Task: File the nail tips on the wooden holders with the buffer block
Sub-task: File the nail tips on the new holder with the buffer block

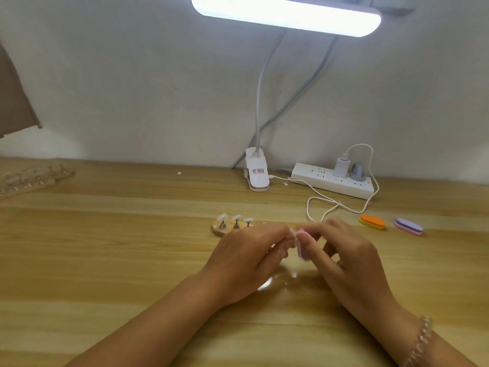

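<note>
The only writing in view is a printed label with a red mark on the white lamp clamp, and it is too small to read. The white power strip beside it shows no legible marking. It carries a white USB charger and a grey plug, and a white cable loops from the charger across the table.

The surface is a pale wood-grain table set against a plain white wall. The lit lamp bar hangs overhead on its gooseneck. Something brown, cloth or cardboard, hangs at the far left.

The right hand, with a clear beaded bracelet on the wrist, pinches the pink-lilac buffer block between thumb and fingers, and the block stands roughly on end between the two hands. The left hand has its fingers curled and bunched at the tips right against the block. Blur hides whether they pinch anything.

Just behind the left hand sits the round wooden holder with three white nail tips on small stands. A second wooden rack of stands lies at the table's far left edge. An orange buffer block and a purple buffer block lie side by side to the right.
</note>
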